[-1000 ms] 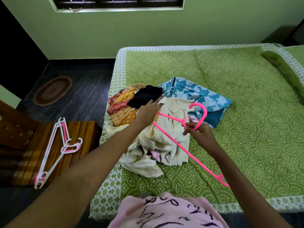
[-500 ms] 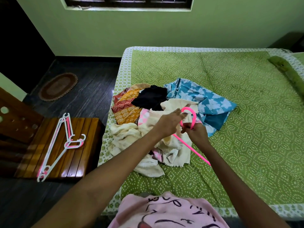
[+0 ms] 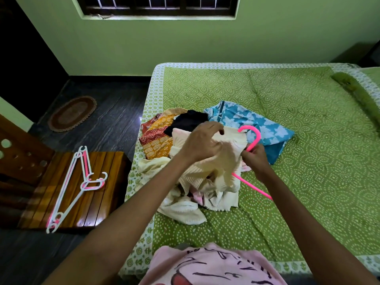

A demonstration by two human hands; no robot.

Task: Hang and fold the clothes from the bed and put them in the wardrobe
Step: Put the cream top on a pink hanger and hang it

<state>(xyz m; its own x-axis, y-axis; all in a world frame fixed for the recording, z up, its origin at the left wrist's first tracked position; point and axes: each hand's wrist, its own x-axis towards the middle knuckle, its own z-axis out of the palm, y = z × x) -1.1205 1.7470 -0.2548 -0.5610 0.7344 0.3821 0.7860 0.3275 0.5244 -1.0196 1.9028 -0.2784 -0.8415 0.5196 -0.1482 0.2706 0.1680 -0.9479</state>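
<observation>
A heap of clothes lies on the left part of the green bed (image 3: pixel 287 120): a cream ribbed garment (image 3: pixel 222 167), a black piece (image 3: pixel 187 120), an orange and red patterned cloth (image 3: pixel 158 138) and a blue printed one (image 3: pixel 255 124). My left hand (image 3: pixel 202 142) grips the cream garment and lifts a fold of it. My right hand (image 3: pixel 256 161) pinches the neck of a pink hanger (image 3: pixel 254 138). The hanger's hook points up; one arm runs down to the right, the other is hidden under the cream cloth.
A wooden chair (image 3: pixel 98 182) stands left of the bed with white and pink hangers (image 3: pixel 76 184) lying on its seat. An oval mat (image 3: pixel 72 113) lies on the dark floor. A rolled green bolster (image 3: pixel 357 93) sits at the bed's far right.
My left hand went from the black piece to the cream garment, took hold of it and pulled it up over the hanger. The right hand kept the hanger and drew it closer into the cloth.
</observation>
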